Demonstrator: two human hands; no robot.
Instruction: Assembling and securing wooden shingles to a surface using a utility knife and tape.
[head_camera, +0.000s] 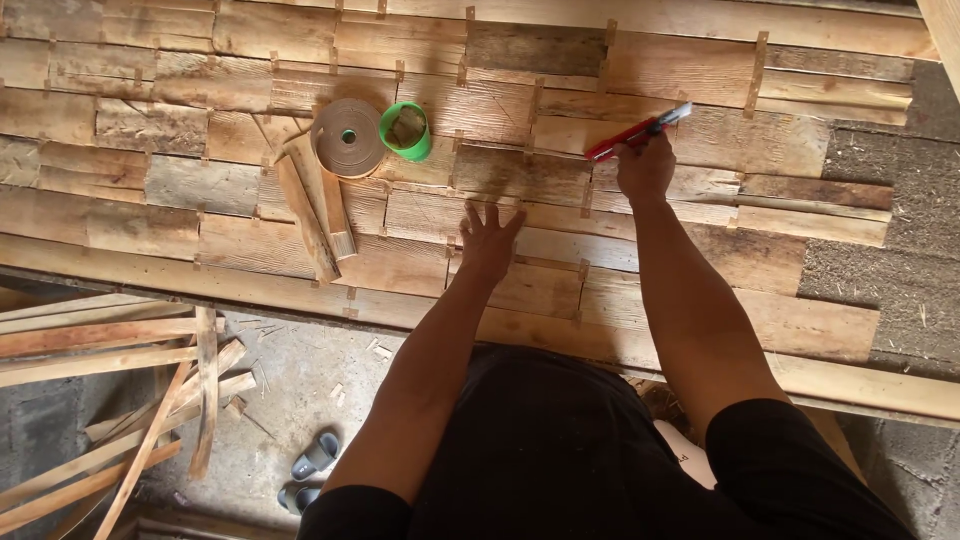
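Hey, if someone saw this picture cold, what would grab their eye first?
Probably the red tool gripped in the right hand, pressed on the patchwork wooden surface. The left hand lies flat beside it, fingers spread. To the left sit a green cup and a tape roll.

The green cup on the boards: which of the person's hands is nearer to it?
Left. The left hand lies flat just below-right of the green cup; the right hand, gripping a red tool, is farther right.

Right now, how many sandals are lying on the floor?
2. One grey sandal lies on the concrete floor left of the person's left arm; the second sandal lies just below it. Others may be hidden.
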